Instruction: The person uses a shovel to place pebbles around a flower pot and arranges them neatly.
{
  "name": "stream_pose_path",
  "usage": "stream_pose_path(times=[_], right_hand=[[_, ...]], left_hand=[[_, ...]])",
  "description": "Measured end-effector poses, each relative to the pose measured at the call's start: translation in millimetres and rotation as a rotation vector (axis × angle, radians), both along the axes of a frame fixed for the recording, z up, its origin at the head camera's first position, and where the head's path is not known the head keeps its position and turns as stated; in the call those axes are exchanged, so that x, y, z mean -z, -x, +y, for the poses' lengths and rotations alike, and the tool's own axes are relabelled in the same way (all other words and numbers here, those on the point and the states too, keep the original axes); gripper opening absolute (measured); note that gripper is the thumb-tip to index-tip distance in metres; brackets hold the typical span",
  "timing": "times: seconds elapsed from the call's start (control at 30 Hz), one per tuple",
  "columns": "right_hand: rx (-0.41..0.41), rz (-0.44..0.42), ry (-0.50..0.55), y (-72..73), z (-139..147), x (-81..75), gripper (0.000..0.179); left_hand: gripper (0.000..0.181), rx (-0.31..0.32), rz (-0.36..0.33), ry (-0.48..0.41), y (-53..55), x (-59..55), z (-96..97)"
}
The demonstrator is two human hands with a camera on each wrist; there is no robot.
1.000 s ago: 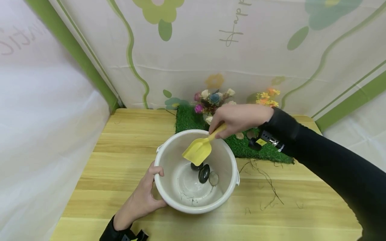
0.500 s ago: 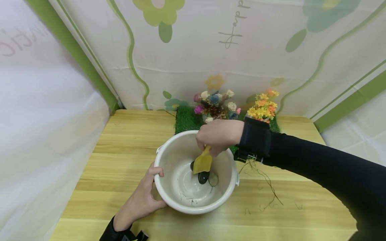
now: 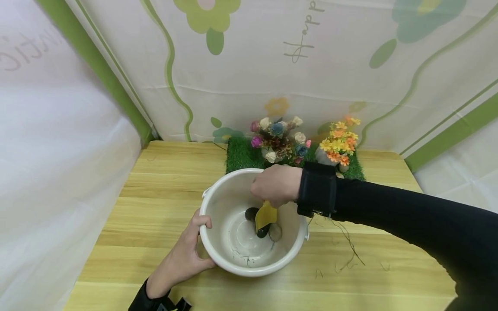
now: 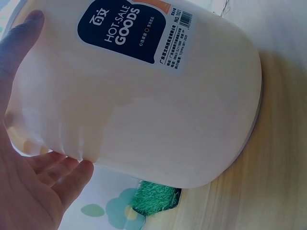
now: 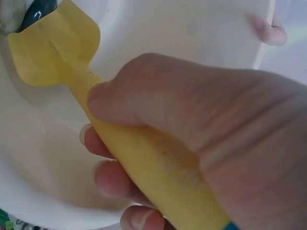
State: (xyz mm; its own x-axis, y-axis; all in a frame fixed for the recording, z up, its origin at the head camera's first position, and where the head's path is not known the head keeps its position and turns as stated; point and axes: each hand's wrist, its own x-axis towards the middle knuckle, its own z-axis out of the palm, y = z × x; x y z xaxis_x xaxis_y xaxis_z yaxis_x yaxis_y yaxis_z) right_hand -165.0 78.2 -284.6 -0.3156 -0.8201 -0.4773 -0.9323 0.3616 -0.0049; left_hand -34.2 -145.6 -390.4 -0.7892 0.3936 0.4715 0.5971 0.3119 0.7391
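Note:
A white plastic bucket (image 3: 225, 211) stands upright on the table, with two dark stones (image 3: 251, 214) and a paler grey stone (image 3: 275, 232) at its bottom. My left hand (image 3: 186, 255) grips its left side, fingers hooked over the rim. In the left wrist view the bucket wall (image 4: 144, 120) carries a printed label. My right hand (image 3: 277, 185) reaches into the bucket from the back right, holding a yellow toy shovel (image 3: 266, 215) by its handle. In the right wrist view the shovel's blade (image 5: 53, 48) points down beside a dark stone (image 5: 39, 12) and partly covers it.
Behind the bucket lies a mat of artificial grass (image 3: 243, 157) bearing a mixed bouquet (image 3: 280, 136) and a pot of orange-yellow flowers (image 3: 338, 140). Dry root-like strands (image 3: 348, 242) lie on the wooden table (image 3: 163, 194) at right. Printed curtain (image 3: 233, 73) hangs behind.
My right hand has come down and forward into the bucket, bringing the shovel blade from above the stones to down among them. The left hand and bucket have stayed put.

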Motion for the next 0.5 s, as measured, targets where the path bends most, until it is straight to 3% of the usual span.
stream_pose_path(times=[0.37,0.5], right_hand=[[-0.081,0.082,0.011,-8.1,-4.7,-1.5,0.024],[-0.077,0.052,-0.005,-8.2,-4.5,-0.1,0.029]], left_hand=[[0.067,0.006,0.005,-0.001,1.0,2.0,0.6],[0.067,0.007,0.000,0.001,0.7,2.5,0.5]])
